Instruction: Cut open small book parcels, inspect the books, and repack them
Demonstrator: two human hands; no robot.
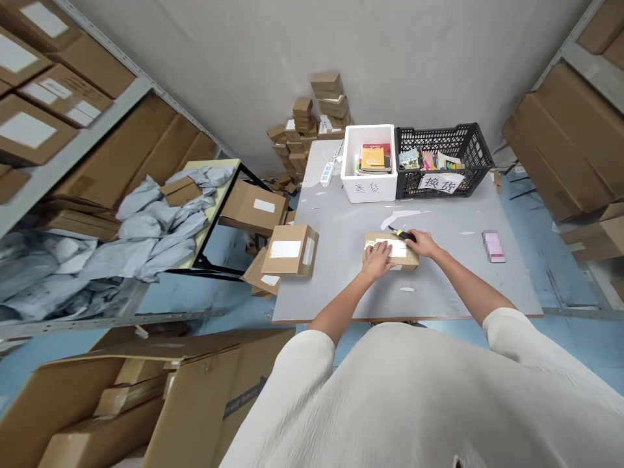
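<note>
A small cardboard box (412,259) with a white label lies on the grey table (336,286) in front of me. My left hand (377,260) rests on the left part of its top, fingers stretched out over the cardboard. My right hand (422,244) is closed around a black and yellow box cutter (402,234) at the box's far right corner. The cutter's tip points left, above the far edge of the box. I cannot tell whether the blade touches the cardboard.
At the table's back stand a white foam box (368,188) and a black plastic crate (480,156), both holding books. A phone (494,247) lies right, a power strip (327,174) back left. Another labelled carton (287,250) sits at the left edge. Parcel shelves flank the table.
</note>
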